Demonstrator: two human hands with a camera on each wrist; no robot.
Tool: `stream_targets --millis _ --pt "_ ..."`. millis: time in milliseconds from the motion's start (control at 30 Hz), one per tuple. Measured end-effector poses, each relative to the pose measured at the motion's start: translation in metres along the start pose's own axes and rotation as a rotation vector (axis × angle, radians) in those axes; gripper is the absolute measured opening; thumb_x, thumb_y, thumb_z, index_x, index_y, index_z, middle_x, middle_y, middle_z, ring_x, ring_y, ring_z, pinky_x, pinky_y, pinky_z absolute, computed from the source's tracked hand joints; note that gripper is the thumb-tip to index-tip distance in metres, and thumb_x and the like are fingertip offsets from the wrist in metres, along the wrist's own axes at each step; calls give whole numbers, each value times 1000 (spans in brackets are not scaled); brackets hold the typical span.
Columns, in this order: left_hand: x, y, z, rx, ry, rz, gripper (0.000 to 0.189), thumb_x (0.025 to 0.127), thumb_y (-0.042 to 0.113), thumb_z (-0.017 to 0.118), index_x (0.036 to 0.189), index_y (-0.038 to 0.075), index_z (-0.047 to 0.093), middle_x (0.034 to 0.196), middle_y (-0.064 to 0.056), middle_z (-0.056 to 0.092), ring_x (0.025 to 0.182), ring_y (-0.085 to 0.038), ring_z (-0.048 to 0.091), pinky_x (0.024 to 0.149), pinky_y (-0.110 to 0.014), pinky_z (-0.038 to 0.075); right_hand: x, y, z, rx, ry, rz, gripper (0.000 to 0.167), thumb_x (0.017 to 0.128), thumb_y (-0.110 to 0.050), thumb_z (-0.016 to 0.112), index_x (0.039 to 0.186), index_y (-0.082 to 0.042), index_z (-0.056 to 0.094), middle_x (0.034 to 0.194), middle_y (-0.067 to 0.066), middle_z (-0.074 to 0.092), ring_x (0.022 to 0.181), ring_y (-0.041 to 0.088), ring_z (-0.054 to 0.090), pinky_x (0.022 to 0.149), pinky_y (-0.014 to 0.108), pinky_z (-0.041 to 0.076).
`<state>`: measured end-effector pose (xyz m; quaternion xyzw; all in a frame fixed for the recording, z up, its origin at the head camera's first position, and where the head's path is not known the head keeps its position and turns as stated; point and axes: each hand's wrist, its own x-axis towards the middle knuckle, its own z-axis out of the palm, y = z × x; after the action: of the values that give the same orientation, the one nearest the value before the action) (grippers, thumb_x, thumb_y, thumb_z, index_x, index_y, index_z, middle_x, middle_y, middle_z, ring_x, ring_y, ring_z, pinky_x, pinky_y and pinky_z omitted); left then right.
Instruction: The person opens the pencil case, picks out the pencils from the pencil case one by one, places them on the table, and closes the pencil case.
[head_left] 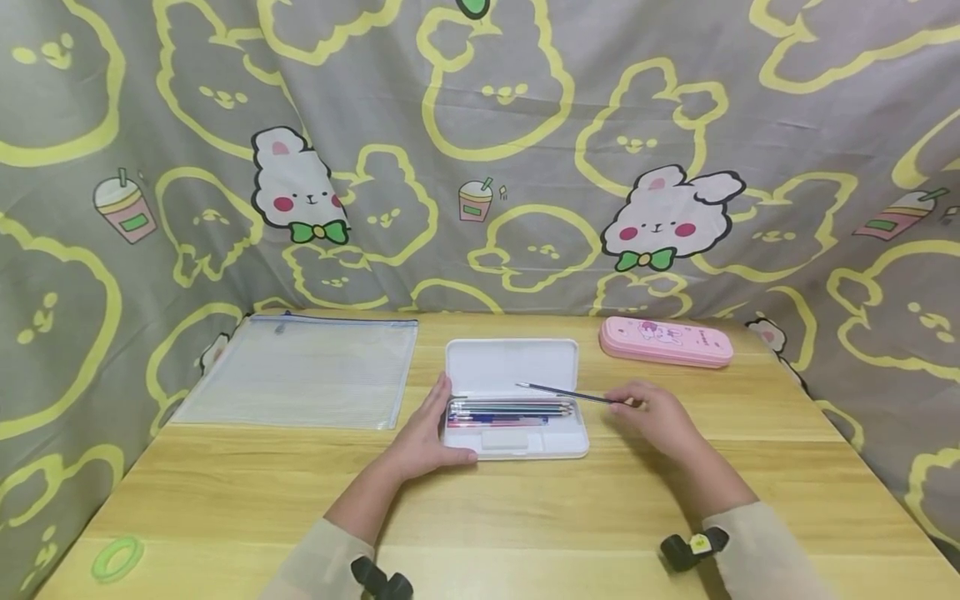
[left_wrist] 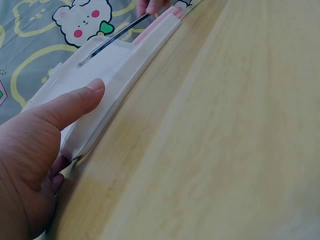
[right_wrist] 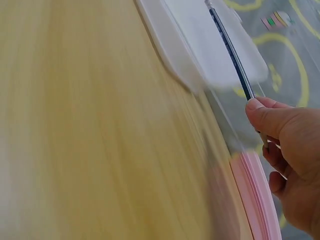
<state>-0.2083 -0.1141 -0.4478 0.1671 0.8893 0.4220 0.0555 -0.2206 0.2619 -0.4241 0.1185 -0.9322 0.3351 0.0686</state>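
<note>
Standing by the wooden desk (head_left: 540, 525), watching two hands working. The left hand (head_left: 425, 437) is holding an open white pencil box (head_left: 567, 444) by its left end, thumb lying along the side facing the desk's near edge, other fingers reaching up towards the hinge. My judgement: a light, firm hold is serving best here, keeping the box from skidding, thumb low and off the opening.

The right hand (head_left: 660, 417) is pinching a dark pencil (head_left: 562, 392) between thumb and fingers, close to its sharpened end; a bit of bare wood is showing past the fingertips. The long remainder is extending left from the pinch, eraser end over the box about where the lid (head_left: 513, 365) is meeting the tray. Whether it is touching there, I cannot tell.

Inside, more pencils (head_left: 510, 408) are lying lengthwise, erasers left. The held one is pointing the same way but slanting towards the desk's far left corner. Squaring it to the box's long side and keeping it level would, I think, be sparing the row a knock; gripping nearer the middle would be giving better control.

Beyond the right hand, a pink case (head_left: 663, 342) is lying near the desk's far edge.
</note>
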Motion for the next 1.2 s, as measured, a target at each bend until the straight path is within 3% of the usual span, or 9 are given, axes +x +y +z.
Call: stream_targets --millis 167,433,500,600,700,767,867,967,1200 --pt "0 -1 0 -3 1 4 129 65 40 89 158 8 6 166 -10 0 153 -34 6 122 -55 15 -18 22 -27 -51 9 75 19 94 -20 66 108 -11 73 110 11 72 93 20 57 76 30 45" --pt "1 -1 0 3 0 0 130 65 42 89 158 9 4 167 -9 -1 153 -34 6 122 -55 14 -43 64 -65 -145 54 110 26 93 -20 67 114 -6 73 115 18 69 81 -10 45 69 17 43" --pt "1 -1 0 8 -2 -5 130 66 42 89 158 9 4 167 -9 -2 153 -34 5 122 -55 14 -46 76 -72 -160 60 127 27 94 -21 66 115 -5 72 116 21 68 81 -11 44 68 17 43" --pt "1 -1 0 14 -3 -8 129 66 43 88 158 9 4 166 -9 -2 153 -34 5 122 -55 15 -49 93 -81 -178 39 167 30 95 -24 64 117 -3 71 120 25 65 86 0 51 71 22 43" --pt "0 -1 1 11 -4 -8 129 66 43 88 158 9 4 166 -10 -2 153 -34 5 122 -55 14 -50 108 -87 -186 9 210 33 97 -24 61 118 0 68 122 29 61 93 22 57 75 33 44" --pt "0 -1 1 8 -3 -10 130 66 42 88 158 9 4 166 -10 -2 153 -34 5 122 -55 14 -50 115 -88 -178 -14 226 33 99 -22 59 119 2 67 123 32 59 99 37 57 79 42 45" --pt "-1 -1 2 3 -1 -9 130 66 43 88 158 9 4 166 -10 -1 153 -34 6 122 -55 14 -49 121 -89 -179 -33 238 32 99 -19 57 119 4 66 123 34 58 106 47 56 83 53 46" --pt "0 -2 2 -1 3 -2 129 66 43 88 158 9 5 166 -11 -1 152 -35 6 122 -56 15 -46 124 -90 -180 -50 236 31 99 -18 57 119 5 65 120 35 59 107 51 55 85 58 45" --pt "0 -2 2 -3 6 2 129 66 43 88 158 8 5 166 -11 -1 153 -35 6 122 -56 14 -41 126 -89 -175 -70 222 28 99 -12 56 118 6 65 116 33 63 104 49 57 84 57 47"
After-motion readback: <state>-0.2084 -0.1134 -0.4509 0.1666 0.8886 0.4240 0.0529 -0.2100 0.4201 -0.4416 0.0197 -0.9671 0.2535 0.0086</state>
